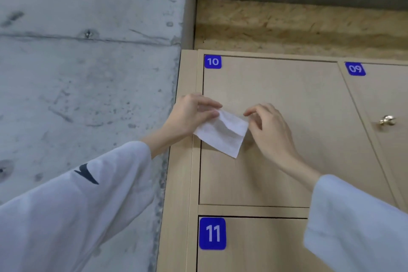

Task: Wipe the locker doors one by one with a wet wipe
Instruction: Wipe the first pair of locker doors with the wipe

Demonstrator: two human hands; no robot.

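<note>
Wet wipe (pixel 221 133) — a white, partly folded rectangle, creased along its upper edge — is hanging tilted in front of locker door 10 (pixel 287 161), its lower corner pointing down. Door 10, pale wood-grain with a blue numbered label, is sitting shut at the top left of the bank; door 11 (pixel 265 249) is lying directly below it, door 09 (pixel 388 95) — bearing a brass knob — just beside it.
</note>
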